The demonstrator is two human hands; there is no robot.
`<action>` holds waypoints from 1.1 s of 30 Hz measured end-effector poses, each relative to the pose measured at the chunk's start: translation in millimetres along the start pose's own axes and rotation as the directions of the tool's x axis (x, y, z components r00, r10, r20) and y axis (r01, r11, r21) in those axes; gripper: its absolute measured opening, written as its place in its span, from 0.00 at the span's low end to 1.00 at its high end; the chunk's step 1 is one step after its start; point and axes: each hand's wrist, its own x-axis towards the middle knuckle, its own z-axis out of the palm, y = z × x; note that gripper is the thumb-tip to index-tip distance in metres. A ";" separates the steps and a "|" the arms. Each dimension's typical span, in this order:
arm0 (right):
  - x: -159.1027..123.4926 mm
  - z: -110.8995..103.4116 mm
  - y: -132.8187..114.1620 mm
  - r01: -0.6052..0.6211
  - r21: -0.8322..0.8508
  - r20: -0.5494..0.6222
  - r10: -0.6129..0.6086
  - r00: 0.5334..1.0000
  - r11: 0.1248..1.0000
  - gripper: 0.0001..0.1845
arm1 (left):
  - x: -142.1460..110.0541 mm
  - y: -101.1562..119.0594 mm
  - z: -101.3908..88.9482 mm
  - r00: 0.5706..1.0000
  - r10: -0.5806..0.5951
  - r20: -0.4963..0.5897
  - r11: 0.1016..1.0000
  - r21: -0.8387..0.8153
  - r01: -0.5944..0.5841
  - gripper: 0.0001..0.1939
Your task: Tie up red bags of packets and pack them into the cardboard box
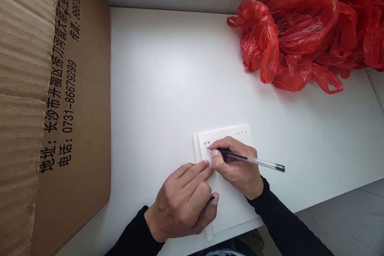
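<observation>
Cardboard box point(87, 108) on the left reads 电话: 0731-86679299. Left hand point(183, 202) pinches some small black bit point(212, 199), fingertips on the notebook point(231, 212) lying on the table point(156, 88). Right hand's point(240, 170) fingers are clamped on a clear pen point(261, 161), tip just under tiny handwriting point(207, 143). Red bags point(303, 32) far right, lol.

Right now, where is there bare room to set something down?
The widest bare patch of white table lies between the cardboard box and the red bags, beyond the notebook. Another lies right of the notebook, on the near side of the bags. Crowded: the notebook, under left hand, right hand and pen.
</observation>
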 end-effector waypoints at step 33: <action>2.0 -0.8 -1.0 -0.045 0.048 0.006 0.045 0.999 0.998 0.10 | 0.5 1.2 1.1 1.000 -0.027 -0.008 1.000 -0.005 0.027 0.06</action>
